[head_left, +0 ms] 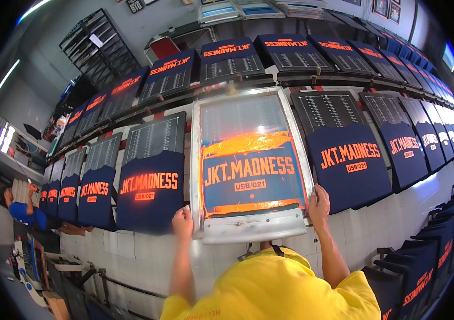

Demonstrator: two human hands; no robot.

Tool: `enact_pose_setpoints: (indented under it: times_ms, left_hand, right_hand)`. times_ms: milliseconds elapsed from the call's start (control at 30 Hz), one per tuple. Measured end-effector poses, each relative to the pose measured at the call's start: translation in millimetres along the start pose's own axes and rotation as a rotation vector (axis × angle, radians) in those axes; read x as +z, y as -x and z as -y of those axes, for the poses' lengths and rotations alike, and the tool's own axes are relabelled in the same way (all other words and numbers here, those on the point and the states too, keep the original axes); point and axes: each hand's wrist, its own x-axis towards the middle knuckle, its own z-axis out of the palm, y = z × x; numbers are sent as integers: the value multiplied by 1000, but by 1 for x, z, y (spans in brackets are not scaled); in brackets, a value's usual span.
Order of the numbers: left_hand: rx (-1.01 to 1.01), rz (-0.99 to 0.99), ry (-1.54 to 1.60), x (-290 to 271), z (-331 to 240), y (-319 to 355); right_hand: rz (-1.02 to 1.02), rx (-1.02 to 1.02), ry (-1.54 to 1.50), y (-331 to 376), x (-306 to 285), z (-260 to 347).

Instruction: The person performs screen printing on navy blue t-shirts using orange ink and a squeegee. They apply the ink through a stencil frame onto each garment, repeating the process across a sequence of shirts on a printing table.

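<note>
A silkscreen printing frame (199, 160) with a pale metal border is in front of me, over one of the shirt boards. Its mesh carries orange ink (248, 143) in a wide smear above the lettered stencil and a thin band below. A broad metal bar (253, 226) runs along its near end. My left hand (183, 223) is closed at the frame's near left corner, fingers curled. On the opposite side my right hand (320, 205) grips the right edge, a little higher up. What lies beneath the mesh is mostly hidden.
Navy shirts with orange print (149, 186) lie on boards left and right, one with white print (431, 140). A second row of shirt boards (232, 58) stands behind. Printed shirts hang at lower right (419, 272). A person in blue (24, 213) works at far left.
</note>
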Motion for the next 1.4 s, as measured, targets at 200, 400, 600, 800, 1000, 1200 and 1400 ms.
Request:
enact_pose_setpoints:
  times_ms: [200,400,600,800,1000,1200,1400]
  left_hand:
    - [-208,491,490,-64,-29,71]
    - [-178,1090,562,-58,-38,120]
    - [-325,1336,593,0,-67,142]
    - [-778,1280,974,40,-75,149]
    - [-833,1207,1035,51,-68,160]
    - [-604,1110,862,55,-70,166]
    - [-371,1101,713,57,-59,167]
  right_hand:
    - [656,-541,27,27,-34,72]
    - [867,-801,340,40,-25,102]
    - [758,-710,481,22,6,122]
    - [618,-760,449,38,14,121]
    - [562,-742,400,10,15,117]
    - [554,-723,369,-57,50,114]
    - [573,-648,440,-135,108,118]
